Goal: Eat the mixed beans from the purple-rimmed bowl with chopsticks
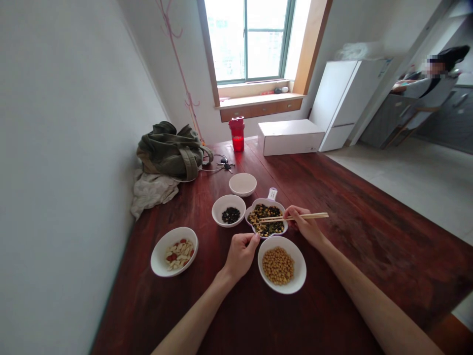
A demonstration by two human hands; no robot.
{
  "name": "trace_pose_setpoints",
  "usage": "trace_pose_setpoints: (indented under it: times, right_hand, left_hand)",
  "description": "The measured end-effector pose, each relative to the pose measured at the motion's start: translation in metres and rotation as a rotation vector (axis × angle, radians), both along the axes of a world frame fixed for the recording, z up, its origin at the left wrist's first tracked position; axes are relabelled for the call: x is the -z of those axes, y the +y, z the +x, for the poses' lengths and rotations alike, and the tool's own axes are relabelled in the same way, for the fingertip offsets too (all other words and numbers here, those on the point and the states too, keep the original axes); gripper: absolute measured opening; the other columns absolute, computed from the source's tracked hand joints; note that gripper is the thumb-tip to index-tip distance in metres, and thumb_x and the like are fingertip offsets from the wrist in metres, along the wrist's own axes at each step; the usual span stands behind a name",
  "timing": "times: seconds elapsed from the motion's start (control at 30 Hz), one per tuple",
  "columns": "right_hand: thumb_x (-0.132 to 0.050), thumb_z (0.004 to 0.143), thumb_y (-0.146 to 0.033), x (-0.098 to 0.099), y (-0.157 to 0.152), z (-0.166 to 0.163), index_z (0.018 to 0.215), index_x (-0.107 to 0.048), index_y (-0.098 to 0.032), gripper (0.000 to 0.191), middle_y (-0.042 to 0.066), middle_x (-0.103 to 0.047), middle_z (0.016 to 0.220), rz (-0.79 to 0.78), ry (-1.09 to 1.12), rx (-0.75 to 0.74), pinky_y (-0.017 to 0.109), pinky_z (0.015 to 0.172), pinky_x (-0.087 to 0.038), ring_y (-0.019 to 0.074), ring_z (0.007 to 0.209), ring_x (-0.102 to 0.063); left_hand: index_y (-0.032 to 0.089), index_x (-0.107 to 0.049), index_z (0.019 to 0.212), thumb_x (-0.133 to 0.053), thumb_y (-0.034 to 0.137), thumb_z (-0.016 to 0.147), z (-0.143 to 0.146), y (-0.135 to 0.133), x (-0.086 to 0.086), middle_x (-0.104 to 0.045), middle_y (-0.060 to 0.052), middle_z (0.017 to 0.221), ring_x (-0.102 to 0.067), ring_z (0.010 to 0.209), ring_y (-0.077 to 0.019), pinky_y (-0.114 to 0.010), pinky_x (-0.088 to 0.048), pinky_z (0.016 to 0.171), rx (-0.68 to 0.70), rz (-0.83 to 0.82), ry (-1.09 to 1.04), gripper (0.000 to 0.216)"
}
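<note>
dark-red table (369, 212) | four white bowls (243, 184) | handled dish (272, 194) | bag (168, 152) | keys (226, 166) | cup (237, 136) | box (290, 139)

A bag (166, 150) lies beside keys (226, 166) at far left as a cup (237, 135) stands near a box (290, 138), a fridge (342, 98) far right.

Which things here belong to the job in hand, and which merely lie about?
Likely job:
pale wooden chopsticks
purple-rimmed flower-shaped dish
four white round bowls

Likely lying about:
green cloth bag
red plastic tumbler
white rectangular box
</note>
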State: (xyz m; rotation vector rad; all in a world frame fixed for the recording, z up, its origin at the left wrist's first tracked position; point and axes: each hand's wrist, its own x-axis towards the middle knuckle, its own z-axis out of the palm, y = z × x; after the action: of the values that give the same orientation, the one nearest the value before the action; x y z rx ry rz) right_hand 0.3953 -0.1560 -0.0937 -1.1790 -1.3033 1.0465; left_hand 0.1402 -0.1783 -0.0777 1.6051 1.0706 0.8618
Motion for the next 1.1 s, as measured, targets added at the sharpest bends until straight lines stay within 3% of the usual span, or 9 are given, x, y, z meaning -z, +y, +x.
trace_pose_setpoints:
  times: [0.57,0.77,1.1]
  right_hand:
    - [-0.062,0.094,-0.066,0.0019,0.0025,0.0007,0.075,-0.07,-0.018,0.052,-0.002,-0.052,0.052,-0.048,0.174,0.068,0.022,0.041,-0.03,0.0095,0.043,-0.04]
    - [-0.064,0.093,-0.065,-0.0001,0.0037,0.0071,0.074,-0.069,-0.018,0.051,-0.002,-0.05,0.05,-0.052,0.234,0.057,0.022,0.041,-0.027,0.0093,0.043,-0.038]
    - [-0.061,0.095,-0.064,-0.0028,0.0016,0.0024,0.078,-0.07,-0.018,0.05,-0.003,-0.051,0.052,-0.055,0.108,-0.014,0.022,0.041,-0.029,0.0094,0.043,-0.04]
  left_hand:
    - [0.014,-0.043,0.058,-0.052,0.054,0.098,0.0003,-0.0004,0.0019,-0.032,0.001,0.062,-0.029,0.062,-0.0096,-0.025,-0.019,0.056,0.007,-0.001,-0.003,0.057]
    - [0.016,-0.038,0.058,-0.051,0.053,0.098,0.0013,-0.0001,-0.0003,-0.031,0.002,0.062,-0.027,0.061,-0.0091,-0.025,-0.019,0.056,0.017,0.018,-0.011,0.057]
    - [0.015,-0.04,0.058,-0.051,0.053,0.098,0.0014,-0.0001,-0.0005,-0.033,0.001,0.062,-0.029,0.062,-0.0098,-0.025,-0.021,0.056,0.019,0.018,-0.002,0.056]
